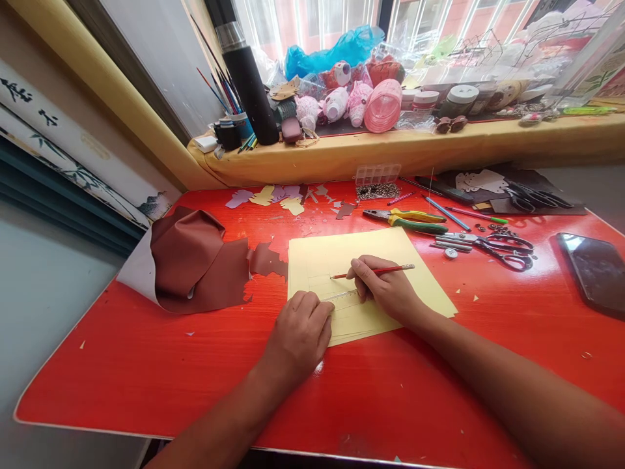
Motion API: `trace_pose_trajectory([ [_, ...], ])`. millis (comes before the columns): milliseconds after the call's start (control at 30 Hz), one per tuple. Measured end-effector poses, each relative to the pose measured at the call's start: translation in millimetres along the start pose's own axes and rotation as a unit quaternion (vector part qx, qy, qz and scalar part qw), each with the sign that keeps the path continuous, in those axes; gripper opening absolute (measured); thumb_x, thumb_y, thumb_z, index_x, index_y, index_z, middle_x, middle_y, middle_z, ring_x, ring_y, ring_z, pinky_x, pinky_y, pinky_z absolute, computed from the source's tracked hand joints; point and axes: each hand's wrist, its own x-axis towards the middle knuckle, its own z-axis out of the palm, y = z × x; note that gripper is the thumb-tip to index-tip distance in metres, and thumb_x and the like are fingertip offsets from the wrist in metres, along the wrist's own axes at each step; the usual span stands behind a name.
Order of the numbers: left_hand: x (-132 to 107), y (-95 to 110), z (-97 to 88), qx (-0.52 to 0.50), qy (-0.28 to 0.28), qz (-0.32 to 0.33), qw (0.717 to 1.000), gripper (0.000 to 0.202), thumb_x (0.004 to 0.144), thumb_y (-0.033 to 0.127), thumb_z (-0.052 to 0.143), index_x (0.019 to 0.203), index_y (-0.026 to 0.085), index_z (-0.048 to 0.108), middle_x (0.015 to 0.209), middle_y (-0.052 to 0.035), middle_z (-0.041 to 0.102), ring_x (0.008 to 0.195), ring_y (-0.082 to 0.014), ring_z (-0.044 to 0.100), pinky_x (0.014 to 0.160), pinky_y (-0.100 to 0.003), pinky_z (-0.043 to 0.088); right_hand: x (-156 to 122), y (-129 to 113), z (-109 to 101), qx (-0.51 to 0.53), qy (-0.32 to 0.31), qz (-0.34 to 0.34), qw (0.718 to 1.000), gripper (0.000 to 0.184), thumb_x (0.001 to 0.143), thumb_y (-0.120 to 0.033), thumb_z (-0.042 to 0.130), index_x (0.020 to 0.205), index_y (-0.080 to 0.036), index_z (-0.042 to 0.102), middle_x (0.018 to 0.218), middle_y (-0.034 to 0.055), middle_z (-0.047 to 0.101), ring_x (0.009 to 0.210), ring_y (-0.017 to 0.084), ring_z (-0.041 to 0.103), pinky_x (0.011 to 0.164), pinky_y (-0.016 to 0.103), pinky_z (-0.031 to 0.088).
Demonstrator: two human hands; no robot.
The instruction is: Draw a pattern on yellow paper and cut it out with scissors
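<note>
A red pencil (390, 269) is pinched in my right hand (383, 286), its tip low over a sheet of yellow paper (371, 244). Faint drawn lines show on the paper. My left hand (305, 322) has its fingers curled down over the left end of a clear ruler (344, 295), which lies on the sheet. The ruler's right part runs toward the underside of my right hand. Part of the paper's lower left is covered by my left hand, and more sheets lie beneath the top one.
Brown leather-like material (195, 260) lies left of the paper. Pliers (405, 220), scissors (508, 247) and a phone (593, 270) are at the right. Cut-out scraps (263, 195) and a clear compartment box (377, 174) sit at the back. A black flask (251, 91) stands on the sill.
</note>
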Motion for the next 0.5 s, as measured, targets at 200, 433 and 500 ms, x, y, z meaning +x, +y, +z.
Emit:
trace_pose_trajectory([
  [200, -0.6, -0.7, 0.9, -0.001, 0.000, 0.000, 1.000, 0.019, 0.103, 0.010, 0.049, 0.110, 0.020, 0.064, 0.092, -0.0063, 0.061, 0.088, -0.0250, 0.057, 0.079, -0.039, 0.052, 0.0, -0.7, 0.3, 0.001, -0.002, 0.001, 1.000, 0.054, 0.106, -0.068, 0.053, 0.081, -0.023, 0.068, 0.053, -0.0033, 0.059, 0.050, 0.017, 0.053, 0.056, 0.033, 0.043],
  [433, -0.3, -0.4, 0.3, -0.001, -0.002, -0.002, 1.000, 0.020, 0.103, 0.010, 0.049, 0.109, 0.020, 0.065, 0.092, -0.0064, 0.061, 0.088, -0.0252, 0.057, 0.078, -0.040, 0.052, 0.0, -0.5, 0.4, -0.001, -0.004, 0.000, 1.000, 0.056, 0.105, -0.071, 0.052, 0.082, -0.023, 0.068, 0.054, -0.0031, 0.058, 0.050, 0.017, 0.052, 0.055, 0.032, 0.042],
  [500, -0.2, -0.4, 0.3, -0.001, -0.002, -0.004, 1.000, 0.020, 0.103, 0.010, 0.049, 0.109, 0.021, 0.065, 0.093, -0.0063, 0.061, 0.088, -0.0251, 0.058, 0.077, -0.040, 0.052, -0.1, 0.3, 0.3, -0.001, -0.003, 0.000, 1.000, 0.056, 0.104, -0.071, 0.052, 0.082, -0.023, 0.068, 0.054, -0.0030, 0.058, 0.050, 0.017, 0.053, 0.054, 0.032, 0.043],
])
